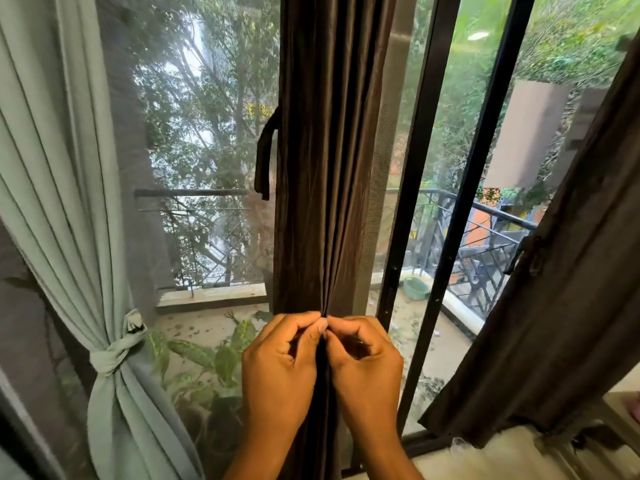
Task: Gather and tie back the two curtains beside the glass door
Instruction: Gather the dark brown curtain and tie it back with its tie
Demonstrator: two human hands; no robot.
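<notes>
A dark brown curtain [322, 168] hangs in the middle of the glass door, bunched into narrow folds. My left hand [280, 362] and my right hand [363, 362] meet in front of it at waist height, thumbs and forefingers pinching the gathered folds together. A brown tie strap [265, 157] dangles loose from the curtain's left edge, higher up. At the left a pale green curtain [62, 188] is gathered and knotted with its own green tie [116, 355]. Another brown curtain [554, 306] slants across the right side.
The black sliding door frame [460, 202] stands just right of the middle curtain. Beyond the mesh screen lie a balcony with a metal railing [485, 244], potted leafy plants [214, 355] and a green tub [415, 287]. A pale ledge [519, 459] runs along the bottom right.
</notes>
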